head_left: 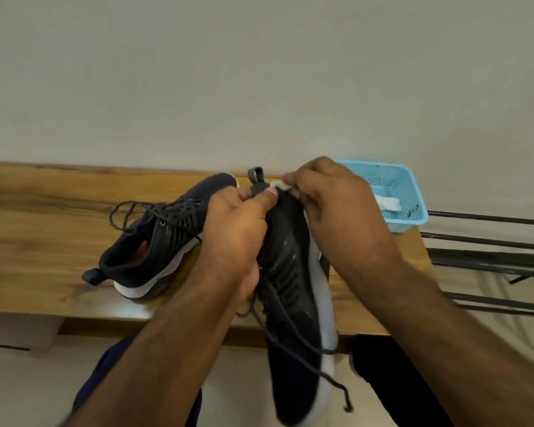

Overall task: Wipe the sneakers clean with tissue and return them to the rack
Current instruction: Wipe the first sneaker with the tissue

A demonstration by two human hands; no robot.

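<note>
The left hand [239, 238] is seen at the centre of the frame, its fingers curled round the heel end of a dark sneaker [293, 291], with the thumb pressed against the collar just below the pull loop. The shoe is held off the wooden bench [43, 217], heel up and away from the camera, toe pointed down toward the lower middle of the frame, white sole turned to the right and laces hanging loose. The right hand [330, 198], just right of centre, is closed on a small wad of white tissue [282, 185], which is pinched at the fingertips and laid against the top of the heel.

The wiping step is judged to be in hand, with the heel collar being worked. The second sneaker [161, 238] is left lying on the bench at centre left, and no wiping is being done on it. Next, the tissue would probably need to be drawn along the upper and sole, with the shoe turned in the left hand's grip.

Both forearms are stretched forward from the lower edge. More tissue is seen in a blue basket [395, 192] at the right, beside the dark bars of the rack [490, 241].
</note>
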